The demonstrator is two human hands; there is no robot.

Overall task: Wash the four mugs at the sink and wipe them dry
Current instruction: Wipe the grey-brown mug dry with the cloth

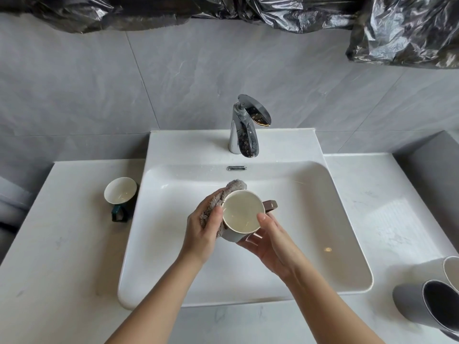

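A white worktop is carrying a white sink at the centre of the frame, with a chrome tap standing at its upper rim. Over the basin, the right grip is cupping a brown-handled mug from below, thumb curling onto the rim, the mug's mouth facing up. The left grip is clasping a grey cloth against the mug's left side. A green-handled mug is sitting at centre left. A grey mug and a white mug are sitting together at the lower right edge.
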